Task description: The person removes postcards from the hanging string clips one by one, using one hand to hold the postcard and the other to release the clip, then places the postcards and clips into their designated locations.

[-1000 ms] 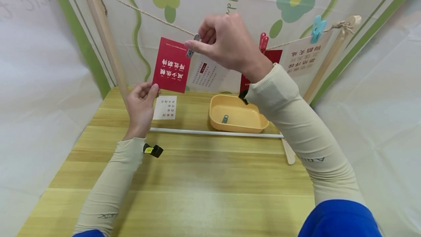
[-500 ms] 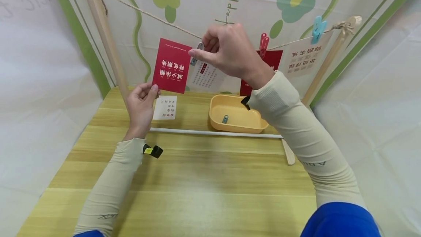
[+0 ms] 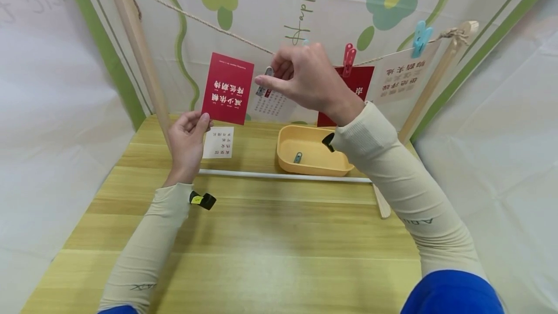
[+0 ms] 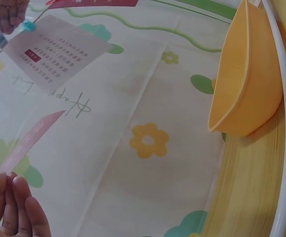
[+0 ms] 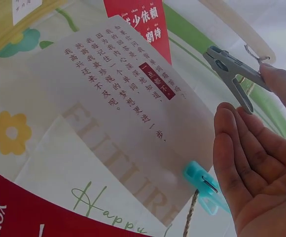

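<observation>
My left hand (image 3: pixel 187 142) pinches a red card (image 3: pixel 228 86) with white lettering by its lower left corner, holding it upright below the rope. To its right, thumb and fingers of my right hand (image 3: pixel 311 79) pinch a grey clothespin (image 5: pixel 225 63) by its handles. In the right wrist view, the clothespin's nose points away from the palm, with nothing in it. Behind that hand, a white printed card (image 5: pixel 128 103) hangs from the rope on a light-blue clothespin (image 5: pixel 196 174). The red card's edge stands a little left of the grey clothespin in the head view.
A rope (image 3: pixel 200 21) spans two wooden posts (image 3: pixel 135 38). Further right hang a red card (image 3: pixel 359 79) on a red clothespin (image 3: pixel 348 59) and a white card (image 3: pixel 405 74). Below stand a yellow tray (image 3: pixel 324 171) with a grey clothespin (image 3: pixel 298 157) and a small white card (image 3: pixel 220 143).
My right hand has moved the grey clothespin slightly right and down, away from the red card's upper corner. The left hand and its card have stayed nearly still.
</observation>
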`<state>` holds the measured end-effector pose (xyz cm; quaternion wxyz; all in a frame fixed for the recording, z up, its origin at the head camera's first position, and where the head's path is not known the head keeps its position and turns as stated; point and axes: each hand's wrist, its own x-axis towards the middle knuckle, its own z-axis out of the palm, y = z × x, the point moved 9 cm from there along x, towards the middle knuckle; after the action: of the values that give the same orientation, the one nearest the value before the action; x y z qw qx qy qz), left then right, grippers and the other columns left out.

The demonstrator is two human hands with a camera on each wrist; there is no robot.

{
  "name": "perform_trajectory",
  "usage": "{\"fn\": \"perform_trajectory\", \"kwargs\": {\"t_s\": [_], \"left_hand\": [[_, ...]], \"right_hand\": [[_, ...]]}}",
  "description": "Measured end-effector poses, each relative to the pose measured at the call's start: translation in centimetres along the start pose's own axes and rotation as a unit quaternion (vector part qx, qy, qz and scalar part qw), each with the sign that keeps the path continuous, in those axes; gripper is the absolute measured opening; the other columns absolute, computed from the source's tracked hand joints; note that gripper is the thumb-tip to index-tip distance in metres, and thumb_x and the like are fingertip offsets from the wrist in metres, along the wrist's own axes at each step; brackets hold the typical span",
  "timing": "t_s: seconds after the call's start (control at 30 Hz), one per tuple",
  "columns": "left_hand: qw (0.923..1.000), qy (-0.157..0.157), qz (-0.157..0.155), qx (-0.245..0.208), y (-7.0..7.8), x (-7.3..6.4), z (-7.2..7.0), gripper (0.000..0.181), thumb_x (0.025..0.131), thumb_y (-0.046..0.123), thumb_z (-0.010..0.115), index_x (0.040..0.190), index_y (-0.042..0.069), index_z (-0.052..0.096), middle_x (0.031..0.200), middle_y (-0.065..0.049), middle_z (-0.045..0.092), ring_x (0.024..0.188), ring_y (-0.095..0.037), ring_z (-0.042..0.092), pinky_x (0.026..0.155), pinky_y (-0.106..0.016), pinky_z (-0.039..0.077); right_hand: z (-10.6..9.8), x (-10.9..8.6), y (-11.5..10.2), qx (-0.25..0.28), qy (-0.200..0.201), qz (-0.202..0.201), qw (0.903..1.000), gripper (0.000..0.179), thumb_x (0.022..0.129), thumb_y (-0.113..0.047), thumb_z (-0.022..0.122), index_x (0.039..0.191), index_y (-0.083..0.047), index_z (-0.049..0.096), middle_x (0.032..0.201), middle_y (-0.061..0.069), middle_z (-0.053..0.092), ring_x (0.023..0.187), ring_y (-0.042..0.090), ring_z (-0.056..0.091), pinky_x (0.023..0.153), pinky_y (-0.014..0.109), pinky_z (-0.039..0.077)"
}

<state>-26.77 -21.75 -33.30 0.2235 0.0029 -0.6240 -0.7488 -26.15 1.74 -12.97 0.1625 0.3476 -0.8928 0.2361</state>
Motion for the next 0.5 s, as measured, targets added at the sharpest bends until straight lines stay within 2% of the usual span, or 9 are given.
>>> {"fn": "perform_trajectory", "kwargs": {"t_s": [0.17, 0.5], "left_hand": [[1.0000, 0.000, -0.007, 0.004, -0.2, 0.0, -0.1, 0.016, 0.103, 0.020, 0.069, 0.114, 0.007, 0.070, 0.097, 0.003, 0.073, 0.094, -0.013, 0.070, 0.092, -0.016, 0.059], [0.9999, 0.006, -0.011, -0.003, -0.6, -0.1, -0.2, 0.015, 0.103, 0.019, 0.069, 0.113, 0.007, 0.071, 0.094, 0.003, 0.073, 0.091, -0.011, 0.069, 0.090, -0.016, 0.059]], "right_hand": [[0.2, -0.4, 0.3, 0.006, 0.001, -0.009, 0.9999, 0.030, 0.094, -0.029, 0.083, 0.096, -0.001, 0.074, 0.092, 0.010, 0.080, 0.080, 0.018, 0.076, 0.077, 0.027, 0.064], [0.7, -1.1, 1.0, 0.007, -0.005, -0.002, 1.0000, 0.030, 0.092, -0.029, 0.085, 0.097, -0.001, 0.075, 0.093, 0.010, 0.081, 0.081, 0.019, 0.077, 0.078, 0.030, 0.065]]}}
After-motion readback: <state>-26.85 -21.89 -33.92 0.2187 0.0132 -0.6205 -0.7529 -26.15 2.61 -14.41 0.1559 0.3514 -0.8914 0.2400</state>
